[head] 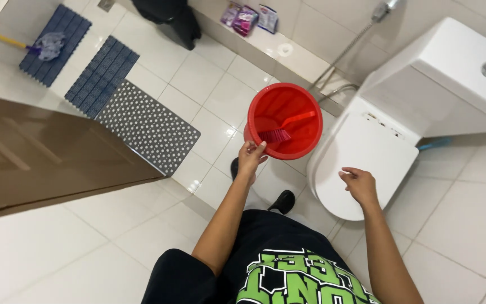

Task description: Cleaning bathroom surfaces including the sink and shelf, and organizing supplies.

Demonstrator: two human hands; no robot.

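The left hand (250, 155) pinches the near rim of a red bucket (284, 120), fingers curled over the edge, and holds it in the air above the white tiled floor (40, 247), just left of the toilet (367, 157). A red brush (286, 127) with pink bristles lies loose inside the bucket, its head at the near wall by the fingers and its handle slanting up toward the far side. The right hand (360, 184) hovers open and empty over the near edge of the closed toilet lid, fingers loosely bent, gripping nothing. The risk lies mostly in that one-sided rim hold: the bucket hangs from a single point, so it could tip away from the fingers, and the unsecured brush could slide or fall out onto the tiles. Glossy tiles look slippery if wet, and the person's dark shoes (283, 201) stand close to the toilet base. A brown door (46, 157) sits near the left elbow and could knock the arm. The grey dotted mat (147, 126) and blue mats (101, 76) lie well apart toward the far-left corner of the floor.
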